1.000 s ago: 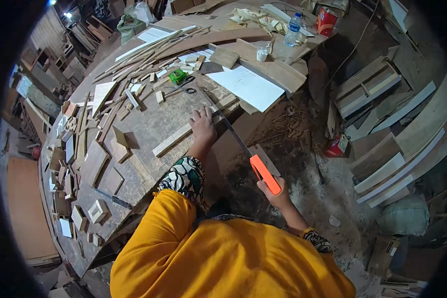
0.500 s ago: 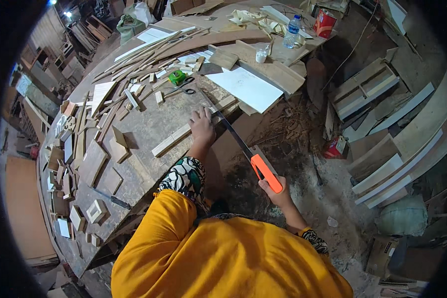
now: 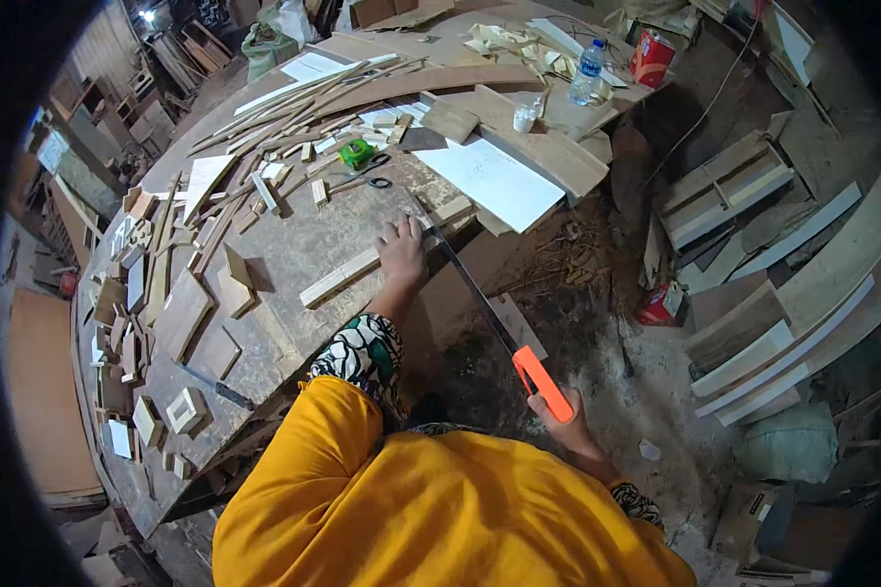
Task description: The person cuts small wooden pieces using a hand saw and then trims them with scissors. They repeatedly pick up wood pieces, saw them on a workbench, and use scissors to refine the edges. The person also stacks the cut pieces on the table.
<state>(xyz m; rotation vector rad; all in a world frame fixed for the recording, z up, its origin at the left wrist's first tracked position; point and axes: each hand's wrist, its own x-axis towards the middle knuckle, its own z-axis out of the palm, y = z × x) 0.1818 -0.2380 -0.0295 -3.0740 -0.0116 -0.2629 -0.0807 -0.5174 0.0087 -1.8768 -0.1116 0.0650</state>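
A pale wooden strip (image 3: 337, 280) lies along the near edge of the workbench. My left hand (image 3: 401, 250) is closed over its middle, holding it against the bench top. My right hand (image 3: 570, 423) grips the orange handle of a hand saw (image 3: 543, 383) out past the bench edge. The narrow dark blade slants up and left from the handle, and its far end rests at the strip just right of my left fingers. How deep any cut goes is too small to tell. Beyond my left hand lie scissors (image 3: 378, 182) and a green tape measure (image 3: 355, 154).
Wood offcuts and thin slats cover the workbench (image 3: 313, 220) to the left and back. A white panel (image 3: 494, 181) lies right of the strip. Behind it stand a water bottle (image 3: 587, 73) and a red can (image 3: 651, 59). Curved boards (image 3: 803, 328) lean at the right.
My right hand has drawn the saw back, toward me and to the right, so the handle sits farther from the bench. My left hand stays on the wooden strip.
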